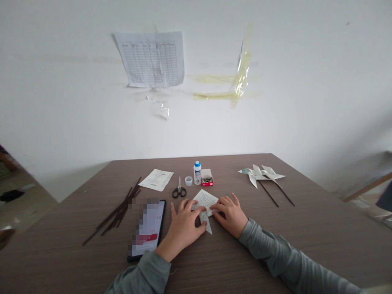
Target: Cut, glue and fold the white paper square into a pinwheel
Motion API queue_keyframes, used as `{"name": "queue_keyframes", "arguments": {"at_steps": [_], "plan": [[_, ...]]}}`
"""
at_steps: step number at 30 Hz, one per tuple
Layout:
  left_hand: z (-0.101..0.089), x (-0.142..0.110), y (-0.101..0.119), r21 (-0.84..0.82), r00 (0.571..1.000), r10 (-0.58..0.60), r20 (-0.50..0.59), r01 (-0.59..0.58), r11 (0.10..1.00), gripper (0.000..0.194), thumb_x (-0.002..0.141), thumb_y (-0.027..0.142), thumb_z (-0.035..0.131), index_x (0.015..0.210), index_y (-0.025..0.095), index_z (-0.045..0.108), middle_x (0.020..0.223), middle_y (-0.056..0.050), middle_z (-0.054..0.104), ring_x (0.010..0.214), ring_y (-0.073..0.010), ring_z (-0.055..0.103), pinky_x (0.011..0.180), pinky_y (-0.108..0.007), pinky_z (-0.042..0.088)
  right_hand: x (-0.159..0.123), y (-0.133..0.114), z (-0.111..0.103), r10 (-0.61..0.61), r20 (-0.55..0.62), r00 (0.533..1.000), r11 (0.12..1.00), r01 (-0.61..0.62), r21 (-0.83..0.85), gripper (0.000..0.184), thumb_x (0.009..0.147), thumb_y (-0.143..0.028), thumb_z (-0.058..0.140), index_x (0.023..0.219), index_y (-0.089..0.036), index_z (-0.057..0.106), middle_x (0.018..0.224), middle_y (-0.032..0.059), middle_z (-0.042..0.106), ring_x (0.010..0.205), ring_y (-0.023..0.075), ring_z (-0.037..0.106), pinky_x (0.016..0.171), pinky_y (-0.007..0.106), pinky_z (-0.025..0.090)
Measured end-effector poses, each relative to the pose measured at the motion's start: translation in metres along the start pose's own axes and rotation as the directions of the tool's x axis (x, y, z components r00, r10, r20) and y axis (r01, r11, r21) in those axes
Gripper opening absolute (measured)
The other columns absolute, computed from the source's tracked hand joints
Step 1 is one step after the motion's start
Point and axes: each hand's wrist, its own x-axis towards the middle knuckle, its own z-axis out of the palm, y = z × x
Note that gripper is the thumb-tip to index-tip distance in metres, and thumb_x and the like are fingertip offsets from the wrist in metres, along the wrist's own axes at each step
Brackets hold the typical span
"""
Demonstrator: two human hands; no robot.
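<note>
Hands: left (183,228), right (229,214), both open, pressing folded printed paper (204,200) | red box (207,183) holds metal pins (208,179)

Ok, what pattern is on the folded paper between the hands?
The folded paper is white with rows of small dark print, seen in the head view.

Soft, even light is filling the scene, no clear source showing. The flat white painted wall (196,122) is looking bright and slightly washed out. The brown wood-grain table (321,212) is catching only faint, soft shadows under the left hand (183,228) and right hand (229,214). The wide lens is bending the edges outward, and a mosaic blur is covering the black smartphone (150,228) screen.
</note>
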Motion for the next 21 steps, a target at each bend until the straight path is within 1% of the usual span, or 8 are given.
{"name": "queue_keyframes", "arguments": {"at_steps": [4, 7, 12, 17, 21], "plan": [[-0.0015, 0.0007, 0.0011, -0.006, 1.0, -0.006, 0.016, 0.006, 1.0, 0.056, 0.113, 0.034, 0.081, 0.168, 0.042, 0.09, 0.193, -0.011, 0.073, 0.189, -0.0535, 0.05, 0.156, -0.1, 0.024, 0.0014, 0.0007, 0.0018, -0.007, 0.018, 1.0, 1.0, 0.007, -0.021, 0.032, 0.116, -0.023, 0.083, 0.133, -0.042, 0.103, 0.122, 0.0073, 0.094, 0.126, 0.0374, 0.091, 0.146, 0.087, 0.052], [-0.0019, 0.0016, 0.0013, -0.005, 1.0, -0.007, 0.019, 0.007, 1.0, 0.055, 0.113, 0.036, 0.081, 0.167, 0.042, 0.091, 0.193, -0.011, 0.073, 0.189, -0.0537, 0.05, 0.156, -0.1, 0.024, 0.0019, 0.0003, 0.0017, -0.022, 0.021, 1.0, 0.999, 0.022, -0.035, 0.033, 0.116, -0.024, 0.083, 0.133, -0.042, 0.104, 0.122, 0.0082, 0.094, 0.126, 0.0378, 0.09, 0.146, 0.086, 0.053], [-0.001, 0.0019, 0.0012, -0.005, 1.0, -0.009, 0.009, 0.009, 1.0, 0.054, 0.113, 0.034, 0.084, 0.166, 0.042, 0.091, 0.192, -0.011, 0.073, 0.189, -0.0523, 0.05, 0.157, -0.099, 0.023, 0.0012, 0.0014, 0.001, -0.038, 0.014, 0.999, 0.998, 0.038, -0.041, 0.035, 0.117, -0.025, 0.081, 0.134, -0.046, 0.104, 0.121, 0.0069, 0.094, 0.124, 0.0374, 0.091, 0.146, 0.083, 0.054], [0.0002, 0.0017, 0.0015, -0.023, 1.0, -0.01, -0.018, 0.009, 1.0, 0.055, 0.111, 0.03, 0.086, 0.164, 0.04, 0.092, 0.188, -0.013, 0.076, 0.186, -0.0513, 0.055, 0.156, -0.099, 0.027, 0.0009, 0.0025, 0.0017, -0.016, 0.027, 1.0, 1.0, 0.016, -0.011, 0.034, 0.118, -0.025, 0.078, 0.134, -0.043, 0.103, 0.126, 0.0089, 0.096, 0.131, 0.0406, 0.091, 0.149, 0.088, 0.05], [0.0004, 0.0028, 0.0008, -0.016, 1.0, -0.018, -0.014, 0.017, 1.0, 0.059, 0.11, 0.03, 0.086, 0.167, 0.04, 0.09, 0.189, -0.011, 0.076, 0.186, -0.0523, 0.055, 0.156, -0.098, 0.027, 0.0014, 0.0012, 0.001, -0.009, 0.026, 1.0, 1.0, 0.009, -0.004, 0.036, 0.118, -0.022, 0.078, 0.135, -0.042, 0.102, 0.128, 0.0094, 0.097, 0.133, 0.041, 0.091, 0.149, 0.088, 0.05]]}}
